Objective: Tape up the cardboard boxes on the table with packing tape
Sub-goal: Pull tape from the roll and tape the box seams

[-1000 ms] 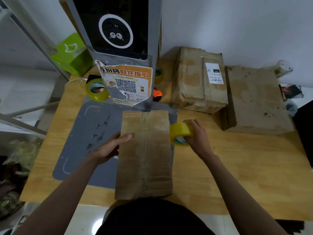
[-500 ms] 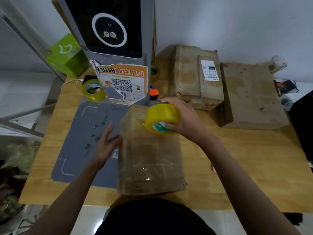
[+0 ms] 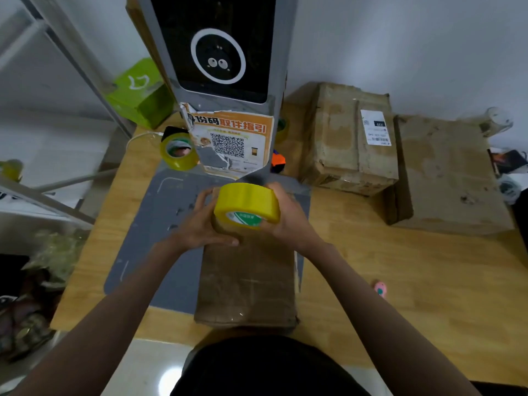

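the right hand [image 3: 288,221] grips the yellow tape roll [image 3: 247,205] at the far end of the long box [image 3: 247,275], which runs toward the person, while the left hand [image 3: 200,224] holds that end.

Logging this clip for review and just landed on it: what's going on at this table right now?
A person is taping a cardboard box that lies on a grey mat on the wooden table. The right hand grips a yellow tape roll over the box's far end, while the left hand holds the box there, thumb on top. Two more boxes sit at the back right, and a second tape roll at the back left.
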The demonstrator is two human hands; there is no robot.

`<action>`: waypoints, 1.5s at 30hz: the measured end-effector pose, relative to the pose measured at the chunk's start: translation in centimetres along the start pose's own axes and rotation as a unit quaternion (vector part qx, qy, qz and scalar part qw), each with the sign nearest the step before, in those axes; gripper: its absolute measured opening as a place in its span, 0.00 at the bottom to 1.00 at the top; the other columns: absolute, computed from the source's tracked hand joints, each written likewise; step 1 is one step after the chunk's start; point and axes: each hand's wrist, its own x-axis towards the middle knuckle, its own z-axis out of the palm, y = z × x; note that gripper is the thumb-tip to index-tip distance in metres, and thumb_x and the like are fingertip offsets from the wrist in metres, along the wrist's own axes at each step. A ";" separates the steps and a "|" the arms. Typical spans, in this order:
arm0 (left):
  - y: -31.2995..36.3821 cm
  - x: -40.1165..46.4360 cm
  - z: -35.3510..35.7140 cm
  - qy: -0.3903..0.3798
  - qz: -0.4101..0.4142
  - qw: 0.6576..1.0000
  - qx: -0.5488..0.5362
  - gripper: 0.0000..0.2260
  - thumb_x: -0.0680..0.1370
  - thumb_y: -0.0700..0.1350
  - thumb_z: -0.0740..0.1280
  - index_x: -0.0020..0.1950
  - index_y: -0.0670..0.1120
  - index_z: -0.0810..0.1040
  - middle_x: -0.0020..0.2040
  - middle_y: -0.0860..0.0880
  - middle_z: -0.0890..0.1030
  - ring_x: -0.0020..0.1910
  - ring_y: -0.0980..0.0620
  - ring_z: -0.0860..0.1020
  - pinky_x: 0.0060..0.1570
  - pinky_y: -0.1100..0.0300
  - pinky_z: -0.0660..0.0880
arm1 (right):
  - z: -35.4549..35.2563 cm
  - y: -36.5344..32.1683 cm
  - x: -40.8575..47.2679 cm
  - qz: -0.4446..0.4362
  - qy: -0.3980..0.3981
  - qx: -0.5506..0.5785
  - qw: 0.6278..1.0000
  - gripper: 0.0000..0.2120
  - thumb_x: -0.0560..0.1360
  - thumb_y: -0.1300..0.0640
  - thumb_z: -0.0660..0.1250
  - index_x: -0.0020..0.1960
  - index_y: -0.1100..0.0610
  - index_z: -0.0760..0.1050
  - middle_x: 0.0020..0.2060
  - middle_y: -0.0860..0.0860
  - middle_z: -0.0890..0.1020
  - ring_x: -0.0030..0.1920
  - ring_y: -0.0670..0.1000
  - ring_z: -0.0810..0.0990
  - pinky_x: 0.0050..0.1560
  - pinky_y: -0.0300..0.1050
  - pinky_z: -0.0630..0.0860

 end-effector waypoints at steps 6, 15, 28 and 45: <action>0.5 0.0 -0.4 -0.015 -0.044 0.999 0.016 0.53 0.54 0.73 0.78 0.75 0.73 0.57 0.75 0.57 0.54 0.75 0.46 0.62 0.72 0.46 0.65 | -5.4 1.6 -1.1 -0.069 0.033 -0.111 0.991 0.24 0.71 0.64 0.73 0.65 0.56 0.72 0.59 0.50 0.76 0.61 0.53 0.73 0.58 0.45 0.70; 0.4 0.0 -0.1 -0.011 -0.050 0.998 -0.023 0.51 0.58 0.60 0.83 0.74 0.73 0.59 0.73 0.58 0.54 0.77 0.47 0.59 0.73 0.45 0.64 | -10.9 8.3 -6.7 0.019 0.119 -0.243 0.963 0.34 0.64 0.71 0.73 0.63 0.48 0.67 0.55 0.51 0.72 0.55 0.57 0.71 0.50 0.54 0.70; 1.6 -0.6 0.1 -0.015 -0.095 0.993 -0.067 0.56 0.61 0.53 0.85 0.79 0.68 0.53 0.76 0.57 0.54 0.76 0.53 0.58 0.72 0.49 0.64 | -6.2 13.3 -6.7 0.090 0.089 -0.217 0.968 0.30 0.66 0.70 0.72 0.64 0.53 0.71 0.57 0.54 0.73 0.54 0.58 0.71 0.49 0.52 0.69; 3.1 -1.4 4.3 -0.031 -0.288 0.869 -0.401 0.27 0.74 0.65 0.64 0.64 0.48 0.79 0.56 0.46 0.86 0.56 0.48 0.84 0.53 0.54 0.82 | -7.2 8.7 -7.4 0.097 0.226 -0.123 0.961 0.29 0.65 0.71 0.66 0.64 0.54 0.75 0.54 0.51 0.72 0.54 0.54 0.70 0.49 0.54 0.71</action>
